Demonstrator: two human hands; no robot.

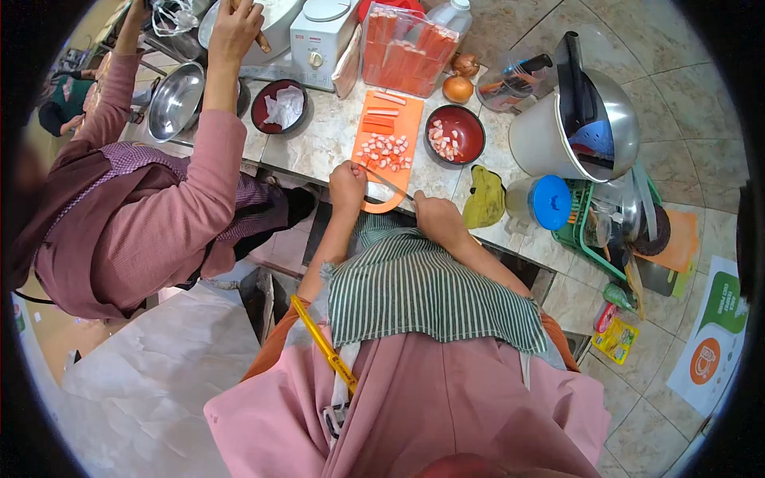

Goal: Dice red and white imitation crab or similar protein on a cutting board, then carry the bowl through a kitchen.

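Note:
My right hand (441, 220) grips the handle of a kitchen knife (388, 183). Its blade slants over the near end of an orange cutting board (360, 143). My left hand (348, 186) is curled at the blade's tip, by the board's left edge; whether it pinches the blade or a bit of food cannot be made out. Beyond the blade lies a heap of chopped crab sticks (385, 152), with several longer crab stick pieces (379, 122) further up the board. A dark bowl with a red inside (467, 132), right of the board, contains more chopped pieces.
Behind the board stands a clear container of crab sticks (406, 57). Onions (458, 89), a white bucket (535, 137), a yellow-green cloth (485, 200), a blue-lidded jar (550, 202) and a green basket (588, 239) line the right. At left, a co-worker (173, 197) reaches over a large bowl (278, 30).

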